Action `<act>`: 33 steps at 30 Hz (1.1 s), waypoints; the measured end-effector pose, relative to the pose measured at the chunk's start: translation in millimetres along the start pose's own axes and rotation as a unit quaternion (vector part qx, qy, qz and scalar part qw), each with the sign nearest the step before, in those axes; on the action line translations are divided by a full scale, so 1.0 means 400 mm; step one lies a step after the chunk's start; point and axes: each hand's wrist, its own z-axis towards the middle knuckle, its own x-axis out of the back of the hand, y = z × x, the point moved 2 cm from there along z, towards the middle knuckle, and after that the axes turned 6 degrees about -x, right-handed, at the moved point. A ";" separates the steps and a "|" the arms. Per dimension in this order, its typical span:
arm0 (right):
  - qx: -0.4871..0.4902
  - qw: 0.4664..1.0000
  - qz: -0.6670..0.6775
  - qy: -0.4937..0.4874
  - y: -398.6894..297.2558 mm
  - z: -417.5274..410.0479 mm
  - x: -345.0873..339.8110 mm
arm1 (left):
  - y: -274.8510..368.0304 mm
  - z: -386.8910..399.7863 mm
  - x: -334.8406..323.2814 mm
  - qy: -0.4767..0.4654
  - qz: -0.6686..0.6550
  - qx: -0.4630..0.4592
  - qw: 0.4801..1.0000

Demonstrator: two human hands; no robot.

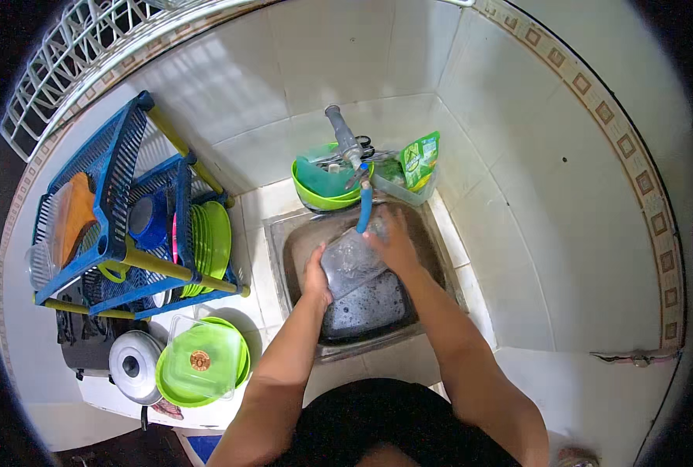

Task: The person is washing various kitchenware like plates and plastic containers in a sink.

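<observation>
My left hand [317, 275] grips the left side of a clear plastic container [349, 264], tilted over the steel sink [277, 248]. My right hand [399, 242] is at the container's right end, its fingers blurred and spread. Whether it grips or only touches there is unclear. A blue hose [364, 210] on the grey faucet [342, 131] hangs down to the container's upper edge. Beneath my hands, a dark tray or pan [370, 309] dotted with droplets or suds lies in the basin.
Behind the sink stand a green bowl [323, 202] and a plastic tub [408, 195] with a green pouch [420, 157]. To the left are a blue dish rack [113, 245] with green plates [218, 233], a lidded pot [135, 368] and a clear lid [206, 350] on green dishes [177, 397].
</observation>
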 end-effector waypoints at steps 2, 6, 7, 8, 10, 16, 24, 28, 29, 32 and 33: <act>-0.112 0.984 0.139 0.011 0.030 0.014 0.036 | -0.010 0.023 0.005 -0.078 0.026 0.028 0.996; -0.210 0.876 0.407 -0.149 0.009 -0.003 0.124 | -0.023 0.033 -0.048 -0.027 0.181 -0.045 0.982; -0.219 0.868 0.430 -0.115 0.015 -0.014 0.141 | -0.009 0.008 -0.078 -0.073 0.226 0.031 0.971; -0.157 0.877 0.447 -0.085 0.040 -0.019 0.143 | -0.029 0.032 -0.075 -0.066 0.249 0.023 0.966; -0.141 0.894 0.419 -0.076 0.088 -0.039 0.159 | -0.037 0.038 -0.097 -0.062 0.271 0.013 0.961; 0.114 0.987 0.102 -0.038 0.082 -0.129 0.178 | -0.032 0.028 -0.101 -0.122 0.176 0.135 0.967; 0.208 0.948 -0.164 -0.178 0.051 -0.152 0.140 | 0.026 0.018 -0.035 -0.075 0.086 -0.064 0.991; 0.197 0.968 -0.080 -0.132 0.006 -0.151 0.028 | 0.056 -0.018 -0.041 -0.005 0.117 -0.142 0.983; 0.200 0.968 -0.080 -0.131 -0.012 -0.163 0.006 | 0.063 -0.022 -0.037 -0.005 0.116 -0.145 0.983; 0.208 0.976 -0.030 -0.055 -0.108 -0.191 0.004 | 0.107 -0.082 -0.038 0.069 0.109 -0.190 0.973; 0.215 0.975 -0.029 -0.056 -0.120 -0.198 0.002 | 0.113 -0.088 -0.030 0.071 0.105 -0.196 0.972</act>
